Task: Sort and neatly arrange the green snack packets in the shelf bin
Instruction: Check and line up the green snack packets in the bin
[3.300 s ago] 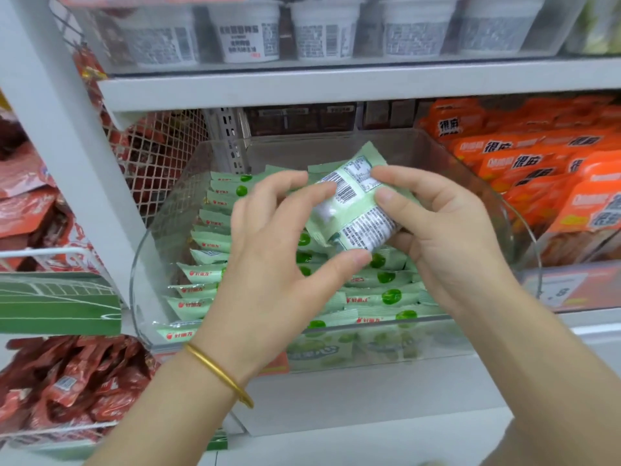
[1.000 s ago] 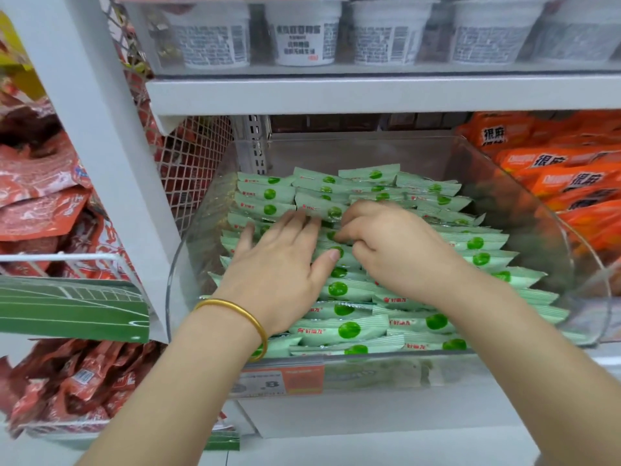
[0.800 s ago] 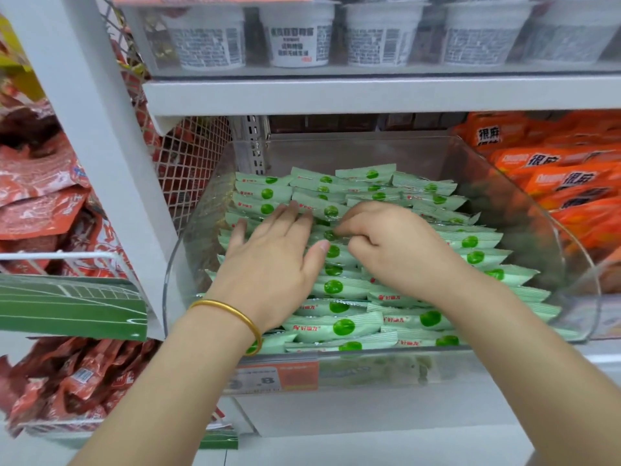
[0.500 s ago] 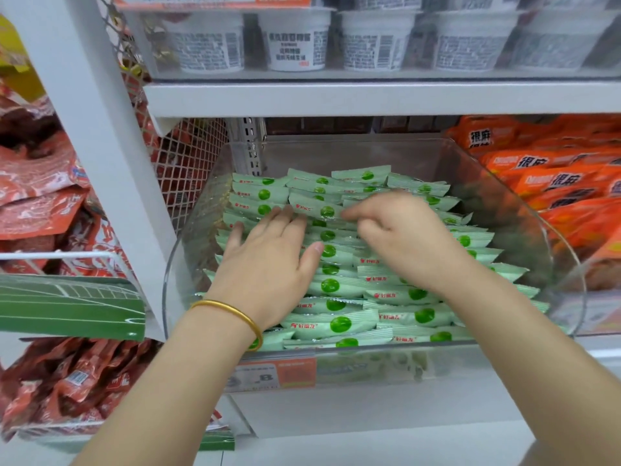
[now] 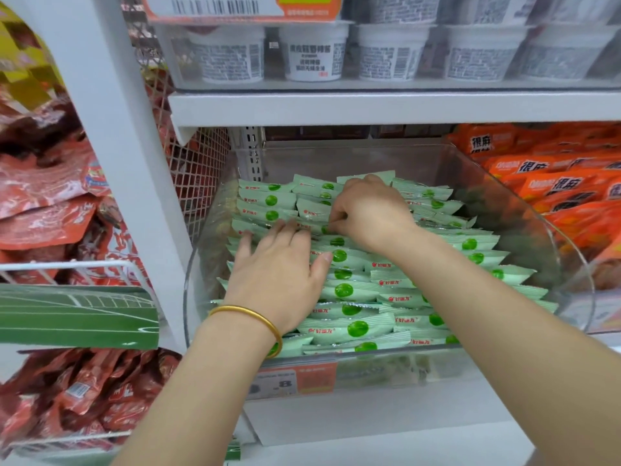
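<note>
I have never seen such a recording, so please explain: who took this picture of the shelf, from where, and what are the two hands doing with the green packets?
There is no machine here. A person wears a camera on the head, so this single view looks forward and down at their own hands. The left hand, with a gold bangle, lies flat on the green snack packets, which fill a clear bin on a shop shelf in overlapping rows. The right hand reaches further back; its grip seems to pinch one packet. White cups stand on the shelf above, and orange packets lie to the right.
</note>
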